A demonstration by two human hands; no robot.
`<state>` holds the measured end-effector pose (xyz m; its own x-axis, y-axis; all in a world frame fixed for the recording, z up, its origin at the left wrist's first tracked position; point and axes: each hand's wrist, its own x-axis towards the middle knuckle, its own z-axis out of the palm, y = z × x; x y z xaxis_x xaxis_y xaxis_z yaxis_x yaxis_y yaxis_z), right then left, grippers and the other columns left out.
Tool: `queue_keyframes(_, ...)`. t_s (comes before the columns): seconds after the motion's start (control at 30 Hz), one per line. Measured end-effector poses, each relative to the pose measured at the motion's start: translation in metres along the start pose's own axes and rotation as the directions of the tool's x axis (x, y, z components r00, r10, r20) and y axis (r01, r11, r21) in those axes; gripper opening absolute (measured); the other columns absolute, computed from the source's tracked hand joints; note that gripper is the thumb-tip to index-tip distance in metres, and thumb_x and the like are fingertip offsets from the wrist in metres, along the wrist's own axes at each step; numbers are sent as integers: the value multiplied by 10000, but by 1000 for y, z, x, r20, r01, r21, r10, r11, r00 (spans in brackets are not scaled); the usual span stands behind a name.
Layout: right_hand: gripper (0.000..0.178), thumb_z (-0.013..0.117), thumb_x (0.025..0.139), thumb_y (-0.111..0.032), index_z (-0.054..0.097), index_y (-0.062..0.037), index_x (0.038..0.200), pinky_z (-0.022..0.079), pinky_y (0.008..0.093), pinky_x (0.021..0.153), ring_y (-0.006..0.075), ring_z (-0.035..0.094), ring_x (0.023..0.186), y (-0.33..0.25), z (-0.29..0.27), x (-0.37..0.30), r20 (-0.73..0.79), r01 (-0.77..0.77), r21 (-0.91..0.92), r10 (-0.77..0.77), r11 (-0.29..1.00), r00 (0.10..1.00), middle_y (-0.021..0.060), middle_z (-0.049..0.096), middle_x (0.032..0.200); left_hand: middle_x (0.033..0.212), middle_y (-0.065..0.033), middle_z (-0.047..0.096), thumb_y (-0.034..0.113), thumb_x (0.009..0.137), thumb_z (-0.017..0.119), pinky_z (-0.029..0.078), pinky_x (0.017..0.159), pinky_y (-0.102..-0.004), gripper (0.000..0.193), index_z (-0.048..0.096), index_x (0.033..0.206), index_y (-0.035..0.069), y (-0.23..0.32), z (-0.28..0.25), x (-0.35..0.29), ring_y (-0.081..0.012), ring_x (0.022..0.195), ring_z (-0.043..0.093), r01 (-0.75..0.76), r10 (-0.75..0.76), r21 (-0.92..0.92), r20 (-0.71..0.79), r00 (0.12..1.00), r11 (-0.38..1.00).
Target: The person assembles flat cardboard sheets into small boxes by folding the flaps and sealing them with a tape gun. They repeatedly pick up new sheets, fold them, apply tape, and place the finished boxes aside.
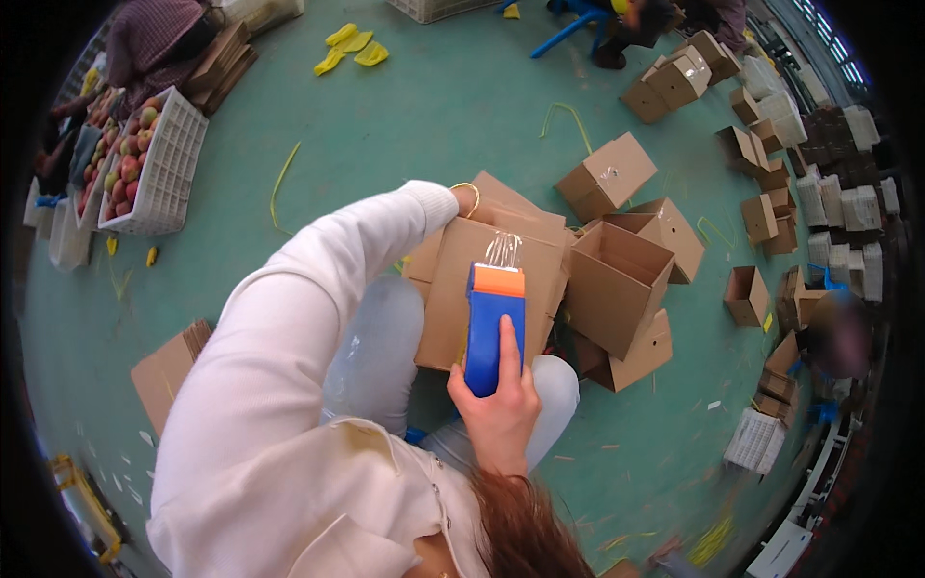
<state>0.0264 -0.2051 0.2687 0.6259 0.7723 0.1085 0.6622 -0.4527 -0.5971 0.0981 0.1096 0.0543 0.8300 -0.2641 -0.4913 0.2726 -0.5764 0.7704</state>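
My right hand (501,409) grips a blue tape dispenser (494,337) with an orange front, its index finger stretched along the top. The dispenser's front end rests against a brown cardboard box (445,294) in front of my knees. Clear tape (503,249) shows on the box just beyond the orange part. My left arm reaches over to the box's far side, where my left hand (465,200) is mostly hidden behind the cardboard; its fingers do not show. Close to the right of this box stands an open-topped cardboard box (617,294).
More cardboard boxes (605,176) lie on the green floor to the right and far right. Flat cardboard (166,376) lies at left. A white crate (171,169) holds apples, with a person (154,48) beside it. Yellow straps (282,188) and yellow gloves (354,45) lie about.
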Motion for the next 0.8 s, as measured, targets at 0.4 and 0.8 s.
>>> queue_keyframes(0.4, 703, 711, 662, -267, 461, -184, 1314, 497, 430, 518, 338, 564, 534, -3, 5, 2, -67, -4, -86, -2, 996, 998, 149, 543, 692, 1115, -208, 599, 574, 918, 298, 395, 951, -402, 658, 611, 1108, 27, 131, 19, -68, -363, 1060, 553, 135, -57, 156, -423, 904, 979)
queue_keyframes(0.8, 700, 724, 626, -178, 508, -191, 1291, 486, 395, 498, 289, 511, 504, 29, 18, -146, -34, -140, -60, 138, 988, 990, 120, 492, 680, 943, -157, 654, 566, 924, 258, 472, 815, -394, 613, 671, 1024, 124, 154, 19, -64, -317, 903, 616, 430, -217, 299, -546, 809, 852)
